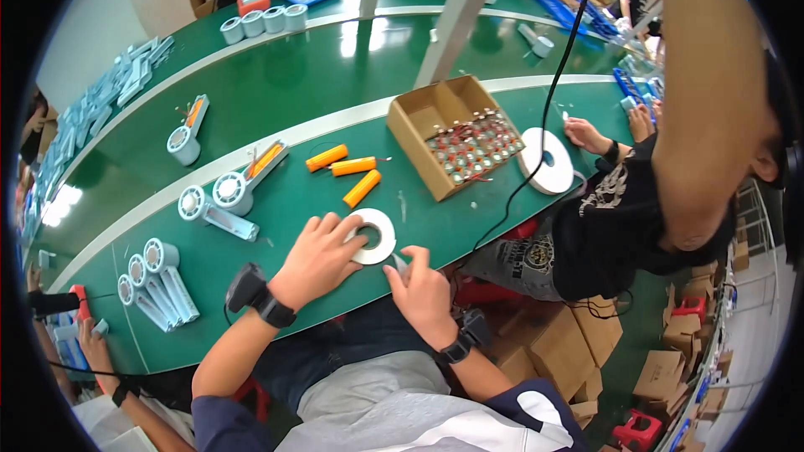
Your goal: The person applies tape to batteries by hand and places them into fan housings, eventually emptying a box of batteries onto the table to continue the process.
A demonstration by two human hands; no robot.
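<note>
Worktop: white tape roll by near edge

Open carton: at far edge.
Left hand: gripping, partly hiding roll.
Right hand: grip cannot be told.
Three orange cylinders: beyond roll.
Pale strip: at right fingertips, indistinct.

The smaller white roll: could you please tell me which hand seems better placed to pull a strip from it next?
Probably the right hand: a pale strip shows between its thumb and fingers beside the white roll, while the left hand lies over the roll, seemingly steadying it.
</note>
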